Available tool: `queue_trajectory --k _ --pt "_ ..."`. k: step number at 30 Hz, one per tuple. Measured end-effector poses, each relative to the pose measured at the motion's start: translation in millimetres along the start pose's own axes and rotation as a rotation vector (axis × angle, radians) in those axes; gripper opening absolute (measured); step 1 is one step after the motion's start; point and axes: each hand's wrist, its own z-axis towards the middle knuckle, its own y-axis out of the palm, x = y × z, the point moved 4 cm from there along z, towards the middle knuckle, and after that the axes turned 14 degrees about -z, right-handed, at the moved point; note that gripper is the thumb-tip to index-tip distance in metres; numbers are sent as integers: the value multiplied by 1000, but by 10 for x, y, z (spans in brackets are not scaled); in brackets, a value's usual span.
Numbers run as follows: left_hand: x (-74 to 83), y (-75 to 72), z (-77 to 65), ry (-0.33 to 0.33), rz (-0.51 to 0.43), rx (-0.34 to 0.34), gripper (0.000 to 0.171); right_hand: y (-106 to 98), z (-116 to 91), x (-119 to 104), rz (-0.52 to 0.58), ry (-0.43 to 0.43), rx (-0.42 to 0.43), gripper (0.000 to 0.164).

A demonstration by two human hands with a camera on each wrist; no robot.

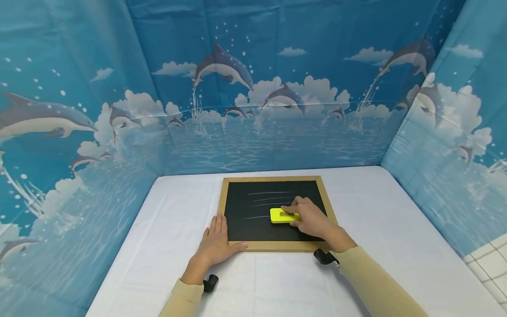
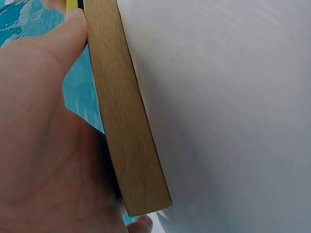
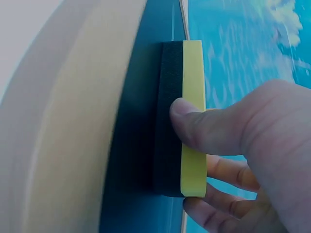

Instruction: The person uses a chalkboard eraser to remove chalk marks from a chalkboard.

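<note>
A chalkboard in a light wooden frame lies on a white cloth, with several thin chalk lines across its dark face. My right hand grips a yellow board eraser with dark felt beneath. In the right wrist view the thumb presses one side of the eraser and fingers wrap the other; its felt is against the board. At the frame's lower left corner rests my left hand, fingers straight along the left side and thumb on the bottom edge. The left wrist view shows that thumb touching the wooden frame.
White cloth covers the table around the board. Blue curtains printed with dolphins and clouds hang behind it and along both sides. Pale tiles show at the far right. Each wrist carries a small black camera.
</note>
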Motion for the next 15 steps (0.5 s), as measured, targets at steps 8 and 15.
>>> queue_trajectory --k 8,15 --pt "-4 24 8 -21 17 -3 122 61 210 -353 -6 -49 9 58" --pt "30 -17 -22 -17 17 -7 120 78 201 -294 10 -19 -5 59"
